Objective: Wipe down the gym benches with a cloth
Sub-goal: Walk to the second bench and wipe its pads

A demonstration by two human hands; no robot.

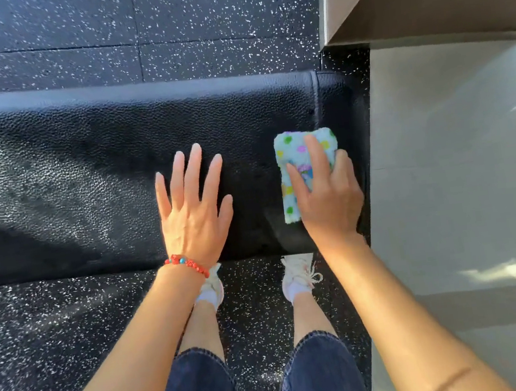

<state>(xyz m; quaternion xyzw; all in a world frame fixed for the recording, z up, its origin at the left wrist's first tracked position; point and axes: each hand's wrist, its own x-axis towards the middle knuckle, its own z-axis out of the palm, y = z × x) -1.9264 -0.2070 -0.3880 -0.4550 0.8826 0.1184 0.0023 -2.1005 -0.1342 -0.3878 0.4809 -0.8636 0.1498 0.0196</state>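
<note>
— Counter (68, 173)?
— Black, pebbled padding, glossy in the sunlight, seam near its right end.
— On it?
— Left hand (192, 210) laid flat with fingers spread; folded cloth (300, 154) with coloured dots just beside, pressed down under right hand (328, 196).
— Below?
— Black speckled floor (56, 333) — grey floor (461, 170) to the right.

Black speckled rubber floor (72, 332); grey wall (458, 170) at right; white sneakers (299, 274); red bead bracelet (187, 264).

Gym, black padded bench (84, 171), speckled rubber floor tiles (51, 32), grey wall (458, 170)
</note>
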